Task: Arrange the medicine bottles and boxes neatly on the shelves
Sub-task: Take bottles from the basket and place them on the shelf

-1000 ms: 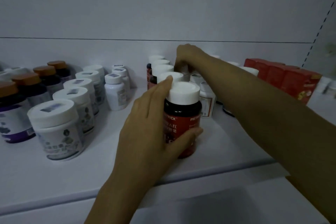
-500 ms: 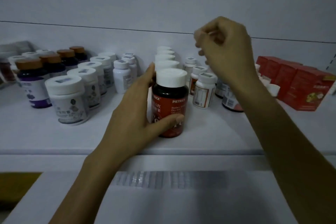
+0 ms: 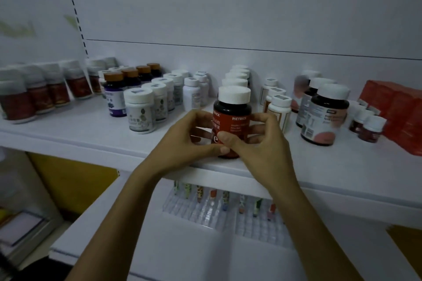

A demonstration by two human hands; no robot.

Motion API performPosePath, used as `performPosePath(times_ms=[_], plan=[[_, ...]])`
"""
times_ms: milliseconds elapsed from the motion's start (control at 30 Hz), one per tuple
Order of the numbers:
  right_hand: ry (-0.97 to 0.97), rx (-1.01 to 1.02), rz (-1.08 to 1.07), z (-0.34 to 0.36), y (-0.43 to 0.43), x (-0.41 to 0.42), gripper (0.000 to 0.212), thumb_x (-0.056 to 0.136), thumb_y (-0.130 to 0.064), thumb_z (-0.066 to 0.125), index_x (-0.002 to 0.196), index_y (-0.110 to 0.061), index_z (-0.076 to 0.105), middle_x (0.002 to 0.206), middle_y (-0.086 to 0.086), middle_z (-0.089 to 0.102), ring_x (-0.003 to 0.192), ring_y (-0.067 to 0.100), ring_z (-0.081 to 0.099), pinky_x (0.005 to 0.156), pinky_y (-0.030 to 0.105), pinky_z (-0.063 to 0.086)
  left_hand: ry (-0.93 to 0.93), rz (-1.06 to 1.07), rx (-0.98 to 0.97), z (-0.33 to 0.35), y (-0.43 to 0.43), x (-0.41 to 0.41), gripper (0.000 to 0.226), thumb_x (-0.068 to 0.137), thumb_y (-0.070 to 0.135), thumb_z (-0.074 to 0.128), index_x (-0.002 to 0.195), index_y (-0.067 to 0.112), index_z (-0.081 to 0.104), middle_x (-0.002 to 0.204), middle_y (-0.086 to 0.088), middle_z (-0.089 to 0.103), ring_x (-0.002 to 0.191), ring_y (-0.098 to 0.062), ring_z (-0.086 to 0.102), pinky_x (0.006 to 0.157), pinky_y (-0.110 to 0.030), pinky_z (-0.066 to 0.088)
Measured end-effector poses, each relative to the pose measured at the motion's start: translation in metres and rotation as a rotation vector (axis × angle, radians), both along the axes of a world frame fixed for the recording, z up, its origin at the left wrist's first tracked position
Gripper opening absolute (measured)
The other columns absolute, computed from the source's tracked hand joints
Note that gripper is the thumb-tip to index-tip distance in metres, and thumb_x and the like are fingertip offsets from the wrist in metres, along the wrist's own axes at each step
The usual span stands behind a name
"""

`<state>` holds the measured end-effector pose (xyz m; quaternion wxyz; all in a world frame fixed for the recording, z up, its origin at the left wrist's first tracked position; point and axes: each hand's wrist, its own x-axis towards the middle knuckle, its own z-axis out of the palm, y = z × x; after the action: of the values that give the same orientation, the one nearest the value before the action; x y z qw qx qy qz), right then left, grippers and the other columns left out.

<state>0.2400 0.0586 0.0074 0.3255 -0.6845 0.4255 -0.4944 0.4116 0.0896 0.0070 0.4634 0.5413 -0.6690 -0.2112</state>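
The red-labelled bottle [image 3: 231,118] stands upright at the front edge of the shelf [image 3: 86,134], heading a row of white-capped bottles [image 3: 235,78], with the left hand [image 3: 182,143] and right hand [image 3: 265,146] both curled round its sides, probably to square its label forward.

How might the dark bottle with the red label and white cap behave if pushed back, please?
The dark red-labelled, white-capped bottle is probably rigid: no denting under the gripping left hand and right hand. It should slide on the smooth white shelf; being taller than wide, it might tip if pushed near the cap.
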Motion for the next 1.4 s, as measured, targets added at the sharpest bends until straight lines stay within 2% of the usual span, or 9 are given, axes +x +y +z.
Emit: performPosePath(times_ms=[100, 200, 333, 500, 667, 833, 1000, 1233, 1400], plan=[[-0.107, 0.01, 0.07, 0.0, 0.004, -0.002, 0.056, 0.06, -0.049, 0.076, 0.104, -0.03, 0.05, 0.092, -0.016, 0.063, 0.077, -0.002, 0.064, 0.065, 0.015, 0.051, 0.116, -0.067, 0.018, 0.002, 0.002, 0.005, 0.063, 0.057, 0.049, 0.077, 0.11, 0.023, 0.056, 0.107, 0.006, 0.067, 0.096, -0.011, 0.066, 0.085, -0.035, 0.056], [-0.302, 0.064, 0.212, 0.004, 0.008, -0.006, 0.051, 0.061, -0.04, 0.071, 0.106, -0.023, 0.055, 0.095, 0.0, 0.072, 0.083, 0.01, 0.07, 0.063, 0.02, 0.053, 0.17, -0.221, 0.114, 0.005, 0.005, 0.004, 0.06, 0.063, 0.055, 0.07, 0.115, 0.028, 0.058, 0.11, 0.01, 0.069, 0.102, -0.009, 0.066, 0.087, -0.028, 0.054], [-0.291, 0.092, 0.237, 0.01, 0.014, -0.002, 0.049, 0.072, -0.03, 0.073, 0.115, -0.016, 0.054, 0.093, -0.011, 0.073, 0.087, 0.008, 0.07, 0.065, 0.019, 0.054, 0.119, -0.322, 0.184, 0.007, 0.005, 0.007, 0.053, 0.077, 0.058, 0.058, 0.119, 0.026, 0.059, 0.112, 0.008, 0.069, 0.103, -0.011, 0.065, 0.093, -0.039, 0.052], [-0.365, 0.1, 0.062, 0.009, 0.031, 0.023, 0.064, 0.063, -0.053, 0.064, 0.119, -0.022, 0.058, 0.109, -0.005, 0.069, 0.098, 0.011, 0.067, 0.082, 0.032, 0.057, 0.153, -0.273, 0.081, 0.001, 0.004, 0.009, 0.059, 0.063, 0.065, 0.068, 0.11, 0.032, 0.056, 0.105, 0.011, 0.07, 0.094, -0.008, 0.067, 0.086, -0.042, 0.055], [-0.52, 0.061, -0.082, 0.001, 0.046, 0.049, 0.061, 0.059, -0.048, 0.067, 0.114, -0.028, 0.053, 0.105, -0.005, 0.068, 0.09, 0.008, 0.069, 0.068, 0.025, 0.058, 0.078, -0.221, -0.028, -0.006, 0.003, 0.014, 0.064, 0.053, 0.072, 0.069, 0.105, 0.038, 0.051, 0.099, 0.022, 0.066, 0.087, 0.003, 0.065, 0.08, -0.032, 0.057], [-0.622, 0.083, -0.109, 0.003, 0.045, 0.045, 0.046, 0.072, -0.056, 0.052, 0.111, -0.032, 0.059, 0.11, 0.001, 0.068, 0.095, 0.014, 0.068, 0.069, 0.028, 0.056, 0.117, -0.377, -0.006, -0.004, 0.0, 0.017, 0.072, 0.067, 0.072, 0.057, 0.126, 0.033, 0.054, 0.115, 0.016, 0.065, 0.103, -0.001, 0.062, 0.092, -0.037, 0.052], [-0.567, 0.058, -0.134, -0.002, 0.045, 0.056, 0.046, 0.079, -0.057, 0.041, 0.113, -0.03, 0.057, 0.107, 0.003, 0.068, 0.088, 0.011, 0.07, 0.064, 0.023, 0.056, 0.18, -0.406, -0.024, -0.006, 0.002, 0.02, 0.059, 0.066, 0.067, 0.059, 0.111, 0.029, 0.06, 0.101, 0.014, 0.069, 0.089, -0.005, 0.068, 0.083, -0.037, 0.056], [-0.504, 0.021, -0.115, -0.003, 0.048, 0.054, 0.063, 0.071, -0.048, 0.056, 0.13, -0.025, 0.05, 0.111, -0.006, 0.067, 0.09, 0.001, 0.068, 0.065, 0.015, 0.054, 0.07, -0.333, -0.148, -0.01, 0.001, 0.019, 0.069, 0.053, 0.073, 0.065, 0.11, 0.037, 0.048, 0.107, 0.023, 0.059, 0.095, 0.004, 0.058, 0.075, -0.024, 0.054], [-0.457, -0.009, -0.075, -0.006, 0.046, 0.052, 0.068, 0.073, -0.051, 0.052, 0.134, -0.023, 0.048, 0.119, -0.002, 0.065, 0.1, 0.004, 0.066, 0.075, 0.018, 0.055, 0.2, -0.388, -0.089, -0.008, 0.001, 0.018, 0.063, 0.064, 0.077, 0.052, 0.114, 0.04, 0.052, 0.105, 0.021, 0.063, 0.095, -0.001, 0.062, 0.08, -0.036, 0.057]])
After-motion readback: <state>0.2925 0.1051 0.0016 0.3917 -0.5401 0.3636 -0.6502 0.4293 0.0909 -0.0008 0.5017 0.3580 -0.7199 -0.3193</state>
